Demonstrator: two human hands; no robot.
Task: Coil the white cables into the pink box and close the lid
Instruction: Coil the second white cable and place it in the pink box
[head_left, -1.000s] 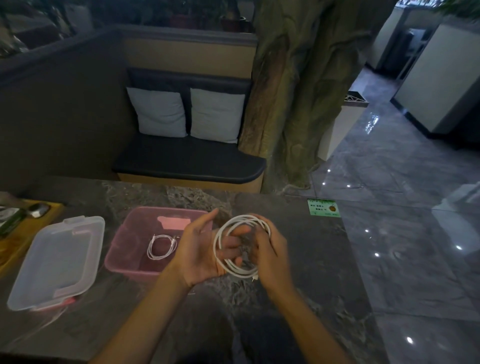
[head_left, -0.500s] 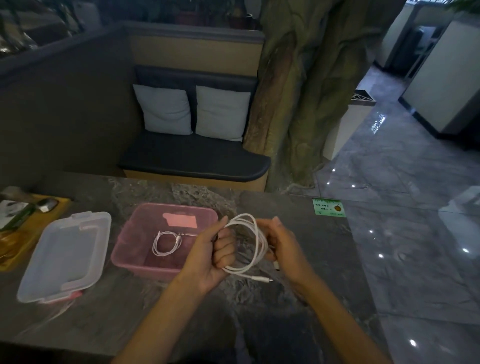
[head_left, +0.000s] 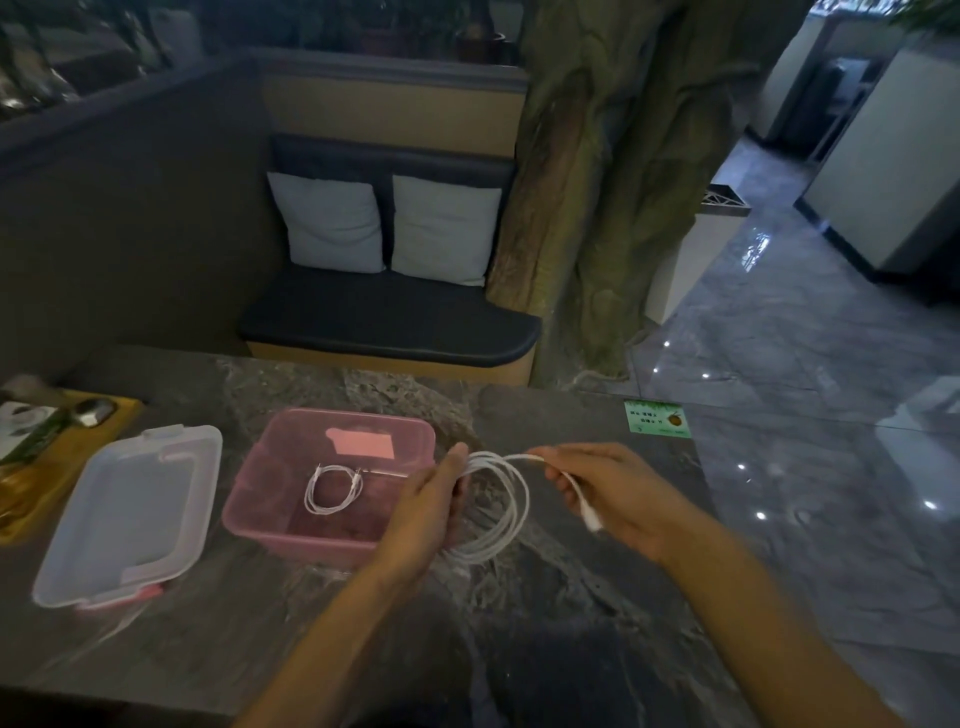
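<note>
Holding the white cable coil (head_left: 498, 512) the way you are, the main risk is it springing open. Your left hand (head_left: 423, 519) is curled shut around 1 side of the loops, thumb up near the top, just right of the pink box (head_left: 260, 506). Your right hand (head_left: 618, 493) pinches the free tail between thumb and fingers, with the connector end (head_left: 589, 514) sticking out below the fingers. The coil hangs between both hands, above the counter (head_left: 571, 623), not in the box yet.

What can go wrong:
- Loops look loose and uneven. Ease the left grip and they fan out or drop, likely onto the counter beside the box, not into it.
- The free tail is unwrapped. Drop the coil in like that and the tail probably flops over the rim, then the lid pinches it or won't seat.
- Pull the tail too hard with the right hand and you drag the loops out of the left fist.
- 1 small coiled cable (head_left: 332, 488) already lies on the box floor, its plug ends pointing toward the right wall. Set the big coil on top carelessly and the 2 can tangle, or the stack sits proud of the rim.
- The box is light plastic, and your left wrist is touching or nearly touching its near-right corner. A bump could slide it.

The clear lid (head_left: 130, 514) lies flat on the counter left of the box, apart from it. Can't tell which way up, so check before closing.
</note>
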